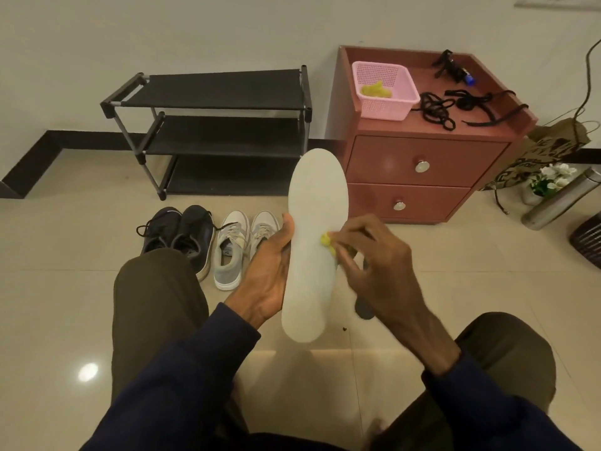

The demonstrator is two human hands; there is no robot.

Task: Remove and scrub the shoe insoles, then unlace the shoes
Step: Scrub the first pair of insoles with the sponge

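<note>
Sitting low with knees apart, the person has a white insole [313,242] held up over the floor [65,304], between the legs, toe end pointing away toward the far wall. The left hand [266,271] grips it along its left edge, thumb up the side and the fingers hidden behind it. The right hand [374,265] is clamped on a small yellow scrubber [328,243], pinched in the fingertips and pressed onto the insole's face about halfway up, by its right edge. So both hands are busy and close together, one on each side of the insole.

On the floor just past the left knee there are two pairs side by side: dark shoes [182,236] on the left, with a black lace end trailing from the left one, and grey shoes [237,245] to their right, partly behind the left hand. Further back, a black rack [211,89] stands against the wall.

Right of the rack is a reddish cabinet [422,164] with two drawers. On its top surface sits a pink basket [383,92] with something yellow-green inside, and loose black laces [439,110] lie just right of it. Far right on the floor there's a paper bag [546,141], white flowers [549,177] and a steel bottle [559,203].
</note>
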